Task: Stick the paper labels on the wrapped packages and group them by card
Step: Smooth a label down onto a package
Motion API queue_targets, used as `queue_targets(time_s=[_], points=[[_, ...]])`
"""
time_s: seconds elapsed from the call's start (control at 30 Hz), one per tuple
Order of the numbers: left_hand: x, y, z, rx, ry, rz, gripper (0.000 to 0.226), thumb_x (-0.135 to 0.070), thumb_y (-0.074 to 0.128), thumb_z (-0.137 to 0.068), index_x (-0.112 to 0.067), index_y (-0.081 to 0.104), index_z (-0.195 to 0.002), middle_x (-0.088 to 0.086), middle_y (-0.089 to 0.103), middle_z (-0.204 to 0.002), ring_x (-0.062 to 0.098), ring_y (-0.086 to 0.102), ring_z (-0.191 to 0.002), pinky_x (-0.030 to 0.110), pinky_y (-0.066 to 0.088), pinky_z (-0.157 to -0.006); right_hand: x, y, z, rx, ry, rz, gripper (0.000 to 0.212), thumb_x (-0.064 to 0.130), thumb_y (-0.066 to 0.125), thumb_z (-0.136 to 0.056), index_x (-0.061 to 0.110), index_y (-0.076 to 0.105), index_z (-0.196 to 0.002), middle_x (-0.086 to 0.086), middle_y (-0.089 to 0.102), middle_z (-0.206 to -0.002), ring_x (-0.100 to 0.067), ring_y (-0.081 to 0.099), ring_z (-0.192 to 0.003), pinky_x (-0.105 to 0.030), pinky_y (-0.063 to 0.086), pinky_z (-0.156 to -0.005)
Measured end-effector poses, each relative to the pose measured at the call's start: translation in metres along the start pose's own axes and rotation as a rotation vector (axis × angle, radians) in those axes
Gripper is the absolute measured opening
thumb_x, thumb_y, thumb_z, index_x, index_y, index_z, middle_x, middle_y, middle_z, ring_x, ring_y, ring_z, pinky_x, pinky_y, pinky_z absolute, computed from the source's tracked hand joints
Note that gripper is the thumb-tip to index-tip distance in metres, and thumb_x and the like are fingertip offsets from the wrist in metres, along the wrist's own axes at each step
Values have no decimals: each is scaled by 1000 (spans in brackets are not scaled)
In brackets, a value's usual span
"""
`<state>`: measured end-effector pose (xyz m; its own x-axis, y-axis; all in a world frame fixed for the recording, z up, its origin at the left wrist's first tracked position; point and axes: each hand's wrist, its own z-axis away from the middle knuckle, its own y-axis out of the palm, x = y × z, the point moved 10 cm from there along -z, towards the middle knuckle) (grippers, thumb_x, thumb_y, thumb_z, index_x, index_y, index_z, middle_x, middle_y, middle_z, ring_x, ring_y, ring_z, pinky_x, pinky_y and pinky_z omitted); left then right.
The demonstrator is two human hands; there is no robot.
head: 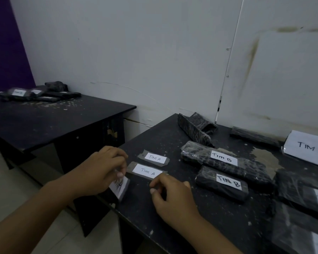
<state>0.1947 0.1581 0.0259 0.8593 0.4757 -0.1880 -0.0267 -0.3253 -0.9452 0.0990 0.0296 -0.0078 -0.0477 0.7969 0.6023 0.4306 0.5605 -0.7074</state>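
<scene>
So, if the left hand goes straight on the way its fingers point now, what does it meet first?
Probably the nearer taped TIM A label, at its closest end. The left hand, pinching a loose paper label, points right at it; the gap looks small, depth unclear.

packages point(222, 186) — glossy crinkled black plastic wrap | labels point(148, 171) — matt white paper | table point(218, 217) — matt black, scuffed

Dim, flat indoor light, cool cast.
Soft shadows; edges bend; far matte black desk point(62, 116) slightly soft.
</scene>
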Motion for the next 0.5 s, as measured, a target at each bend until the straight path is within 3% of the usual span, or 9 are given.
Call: queue_targets(time_s=[0.13,0.23,0.3,0.4,0.5], points=[[1,-20,1,-88,-16,189,30,-13,59,-89,-41,51,-79,-22,47,-117,5,36,-122,30,33,-97,8,-11,-4,-61,12,-115,17,46,57,-81,29,59,-83,15,59,-69,1,53,-69,-27,31,-84],[-8,-26,-12,-74,-19,167,26,-20,59,-89,-42,51,-79,-24,44,-118,5,33,-124,34,34,-100,12,-23,-11,-83,69,-252,44,73,52,-63,34,58,-82,15,58,-71,-3,54,-66,-38,45,-83],[-22,-27,-27,-47,-7,130,23,-25,59,-89,-43,48,-79,-20,44,-122,5,30,-125,35,34,-102,12,-30,-18,-80,105,-241,50,78,53,-54,35,56,-79,16,58,-79,-4,53,-71,-41,47,-83],[-51,-30,-51,-50,41,77,19,-29,57,-90,-42,47,-80,-14,45,-124,6,30,-124,37,32,-104,4,-42,-29,-74,157,-284,33,60,65,-60,30,57,-73,9,61,-84,-9,57,-73,-47,49,-83],[-73,-28,-75,-75,61,81,8,-31,57,-90,-38,55,-88,-11,45,-128,7,29,-125,34,27,-104,-15,-62,-35,-131,237,-312,17,32,70,-72,24,57,-64,2,65,-76,-16,62,-72,-47,54,-73]])
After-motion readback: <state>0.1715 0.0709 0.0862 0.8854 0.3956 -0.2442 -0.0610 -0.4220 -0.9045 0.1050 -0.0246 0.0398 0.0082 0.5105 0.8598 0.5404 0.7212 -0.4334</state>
